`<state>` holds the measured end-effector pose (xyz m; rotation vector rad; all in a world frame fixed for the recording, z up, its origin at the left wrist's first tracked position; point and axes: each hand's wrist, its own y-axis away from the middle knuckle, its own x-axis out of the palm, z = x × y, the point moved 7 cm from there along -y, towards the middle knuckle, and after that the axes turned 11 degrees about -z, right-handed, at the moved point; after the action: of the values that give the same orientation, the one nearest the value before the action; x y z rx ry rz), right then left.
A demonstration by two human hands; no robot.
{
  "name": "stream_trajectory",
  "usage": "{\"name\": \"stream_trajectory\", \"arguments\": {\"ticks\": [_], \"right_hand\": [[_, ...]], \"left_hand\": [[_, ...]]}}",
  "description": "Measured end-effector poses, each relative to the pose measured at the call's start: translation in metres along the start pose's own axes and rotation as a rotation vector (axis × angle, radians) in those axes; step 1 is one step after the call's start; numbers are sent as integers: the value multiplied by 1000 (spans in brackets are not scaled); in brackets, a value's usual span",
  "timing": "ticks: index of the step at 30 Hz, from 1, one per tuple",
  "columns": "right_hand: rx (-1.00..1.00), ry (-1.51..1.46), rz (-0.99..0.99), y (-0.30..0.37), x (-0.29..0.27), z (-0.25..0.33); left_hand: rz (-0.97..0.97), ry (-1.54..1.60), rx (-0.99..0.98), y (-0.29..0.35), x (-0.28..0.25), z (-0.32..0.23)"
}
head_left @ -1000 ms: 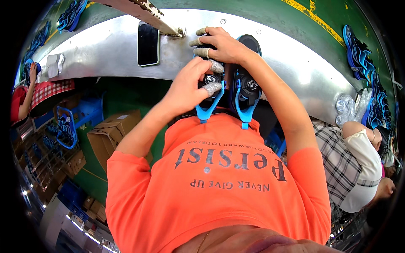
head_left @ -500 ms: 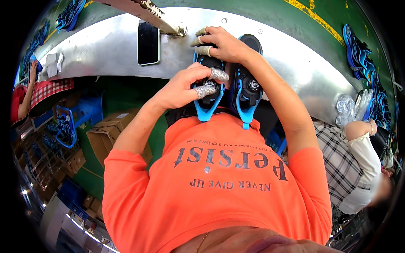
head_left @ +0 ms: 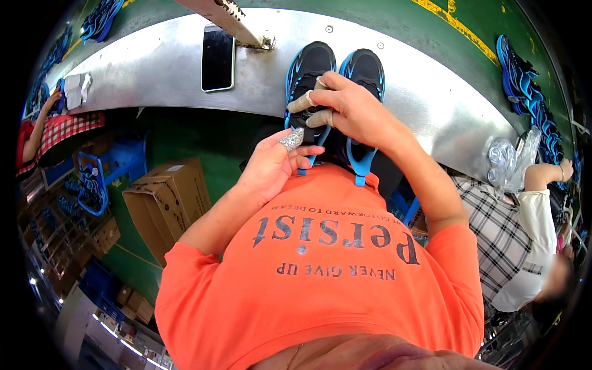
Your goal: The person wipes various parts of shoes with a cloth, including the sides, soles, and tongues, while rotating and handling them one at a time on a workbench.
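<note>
A pair of black sneakers with bright blue trim stands side by side, toes pointing away from me: the left sneaker (head_left: 312,58) and the right sneaker (head_left: 364,66). My right hand (head_left: 357,110) reaches across the left sneaker, its bent fingers, capped with beige finger covers, gripping around the laces and tongue. At the heel of that same shoe, my left hand (head_left: 271,163) is closed on the collar, silver tape wrapped on a digit. The opening of the left sneaker is mostly hidden by my hands. The right sneaker, with its blue heel loop, is untouched.
A phone (head_left: 218,60) lies on the metal bench (head_left: 154,68), beside a rusty post (head_left: 229,23). Clear plastic bags (head_left: 509,161) rest at the right end. A cardboard box (head_left: 169,200) stands on the floor at left. Co-workers sit on both sides; more shoes line the far side.
My right hand has drawn back from the toe to the laces of the left sneaker. My left hand has moved down from its middle to the heel.
</note>
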<state>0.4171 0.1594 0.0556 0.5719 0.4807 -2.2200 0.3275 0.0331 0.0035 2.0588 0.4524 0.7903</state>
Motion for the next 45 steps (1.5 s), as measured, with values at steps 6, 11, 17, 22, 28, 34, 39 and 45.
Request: {"name": "stream_trajectory", "arguments": {"ticks": [6, 11, 17, 22, 28, 34, 39, 45], "right_hand": [[74, 58, -80, 7, -11, -4], [72, 9, -9, 3, -22, -9], [198, 145, -183, 12, -27, -18], [78, -109, -7, 5, -38, -20], [242, 142, -118, 13, -33, -19], [194, 180, -212, 2, -94, -23], [82, 147, -56, 13, -41, -18], [45, 184, -176, 13, -30, -17]], "left_hand": [[76, -7, -45, -6, 10, 3], [-15, 24, -29, -7, 26, 5], [-25, 42, -28, -10, 37, 6], [60, 53, -63, -14, 47, 13], [-16, 69, -28, -12, 51, 8], [30, -780, 269, 5, 38, -61], [-58, -1618, 868, -21, 92, -87], [86, -1931, 739, -38, 110, -90]]}}
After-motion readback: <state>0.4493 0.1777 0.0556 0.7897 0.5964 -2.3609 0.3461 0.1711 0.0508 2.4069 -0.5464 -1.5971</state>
